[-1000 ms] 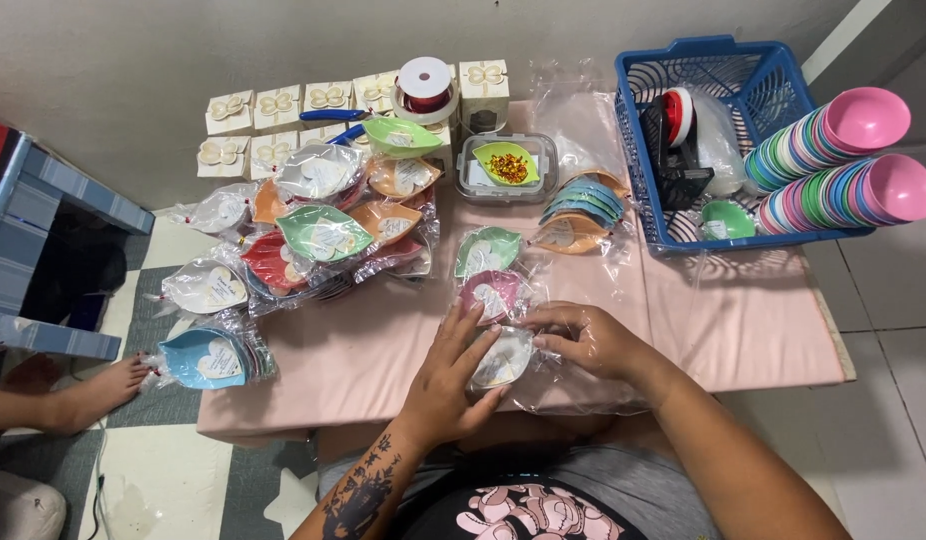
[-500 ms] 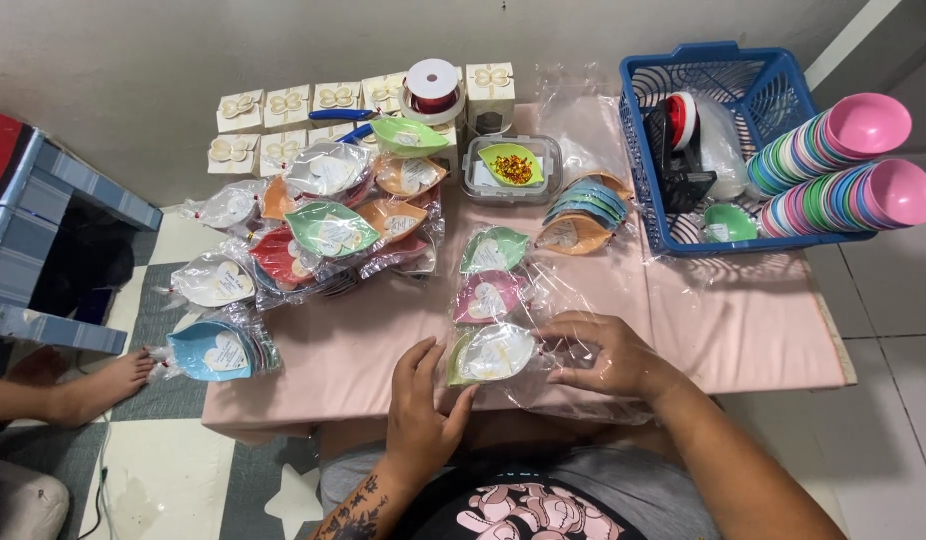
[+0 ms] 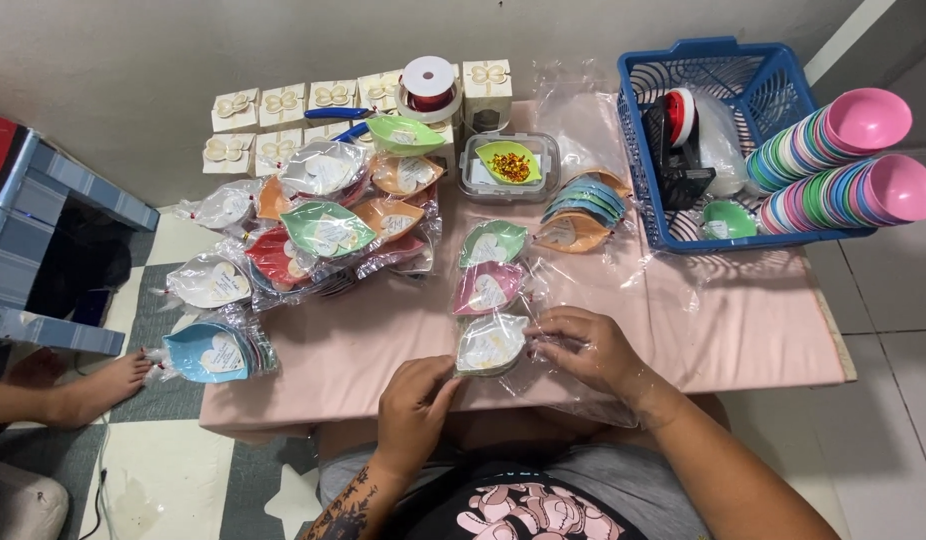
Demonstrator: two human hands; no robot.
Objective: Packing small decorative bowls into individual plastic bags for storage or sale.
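Note:
My left hand (image 3: 415,405) grips the near edge of a white leaf-shaped dish wrapped in a clear plastic bag (image 3: 491,345) at the table's front. My right hand (image 3: 586,345) pinches the bag's right side, over loose clear plastic. Just beyond lie a pink wrapped dish (image 3: 488,288) and a green wrapped dish (image 3: 493,242) in a row.
A pile of wrapped coloured dishes (image 3: 323,225) fills the left of the pink table (image 3: 743,320). A blue basket (image 3: 718,140), stacked coloured bowls (image 3: 843,165), a clear box (image 3: 508,165), a ribbon spool (image 3: 429,88) and small cream boxes (image 3: 283,110) stand behind. Another person's foot (image 3: 93,385) rests on the floor at left.
My left hand slid back from over the white dish to its near edge. My right hand shifted onto the bag's right side.

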